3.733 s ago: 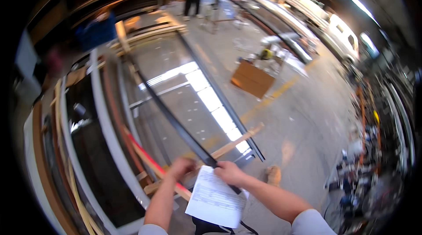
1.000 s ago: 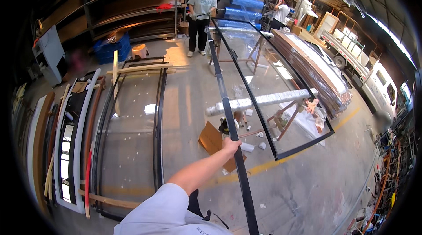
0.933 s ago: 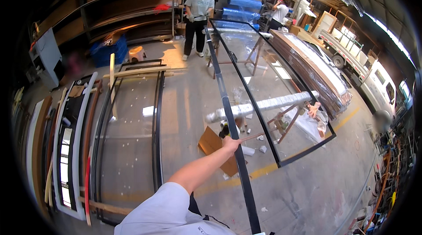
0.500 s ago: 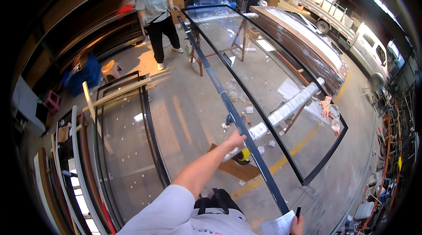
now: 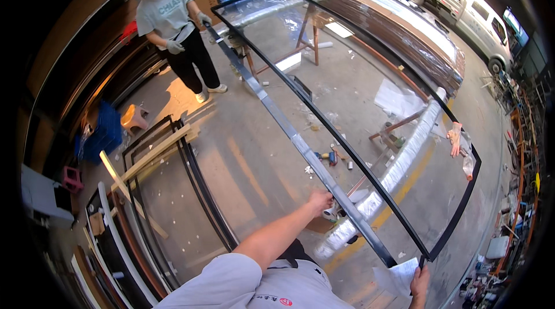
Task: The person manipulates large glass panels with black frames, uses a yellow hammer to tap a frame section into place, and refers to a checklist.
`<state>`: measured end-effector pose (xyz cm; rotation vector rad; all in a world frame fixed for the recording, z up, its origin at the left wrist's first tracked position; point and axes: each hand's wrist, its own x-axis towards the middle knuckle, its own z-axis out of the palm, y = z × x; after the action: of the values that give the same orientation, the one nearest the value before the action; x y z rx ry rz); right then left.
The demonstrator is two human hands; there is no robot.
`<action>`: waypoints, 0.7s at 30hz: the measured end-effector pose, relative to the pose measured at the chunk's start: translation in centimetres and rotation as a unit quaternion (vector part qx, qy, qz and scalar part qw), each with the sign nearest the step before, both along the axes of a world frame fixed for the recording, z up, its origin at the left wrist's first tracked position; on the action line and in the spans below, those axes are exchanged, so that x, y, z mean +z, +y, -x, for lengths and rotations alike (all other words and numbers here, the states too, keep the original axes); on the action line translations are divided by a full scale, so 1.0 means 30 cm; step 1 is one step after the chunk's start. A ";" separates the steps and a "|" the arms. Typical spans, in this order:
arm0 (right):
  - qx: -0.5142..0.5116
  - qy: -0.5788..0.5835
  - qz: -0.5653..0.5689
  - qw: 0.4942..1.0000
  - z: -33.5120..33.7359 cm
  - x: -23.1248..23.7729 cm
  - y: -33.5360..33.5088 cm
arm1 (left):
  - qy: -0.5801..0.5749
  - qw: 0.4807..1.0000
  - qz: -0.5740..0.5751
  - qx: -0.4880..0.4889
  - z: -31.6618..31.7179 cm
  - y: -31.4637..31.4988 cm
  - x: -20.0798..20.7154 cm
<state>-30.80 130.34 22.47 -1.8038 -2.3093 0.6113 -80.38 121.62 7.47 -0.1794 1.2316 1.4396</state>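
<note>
A long dark-grey metal profile (image 5: 295,135) runs alongside a black-framed glass panel (image 5: 347,150). My left hand (image 5: 319,200) is closed at the profile's left edge, near its closer end; the fingertips are partly hidden. In my right hand (image 5: 420,281) are a white sheet of paper (image 5: 399,277) and a short dark piece I cannot make out, beside the panel's near corner. A co-worker's gloved hand (image 5: 203,19) is at the profile's far end. Foil-wrapped rails (image 5: 399,164) lie beneath the panel.
Pinkish gloves (image 5: 455,138) lie on the panel's right end. A drill (image 5: 329,156) is on the floor below. Black frames with wooden strips (image 5: 153,158) stand to the left, and a wrapped stack (image 5: 399,26) is behind. A white truck (image 5: 480,20) is parked far right.
The profile's near end has shifted right, closer to the panel's near corner. My right hand moved right and up with the paper. The co-worker has come nearer the profile's far end.
</note>
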 end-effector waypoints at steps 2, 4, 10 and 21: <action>0.027 -0.027 -0.049 0.998 0.207 0.128 -0.012 | -0.038 0.999 -0.020 -0.028 0.018 0.018 -0.036; 0.059 -0.077 -0.045 0.994 0.401 0.248 0.011 | -0.050 0.995 -0.019 -0.080 0.050 0.025 -0.061; 0.071 0.005 -0.071 0.995 0.989 0.450 0.043 | 0.043 0.958 -0.068 -0.276 0.375 -0.001 0.045; 0.250 -0.090 -0.108 0.958 2.072 0.194 0.690 | 0.246 0.936 -0.038 -0.249 1.033 0.088 0.320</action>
<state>-92.95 151.03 28.29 -1.2248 -2.8489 0.2385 -111.38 124.27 17.05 0.5470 1.4836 1.1052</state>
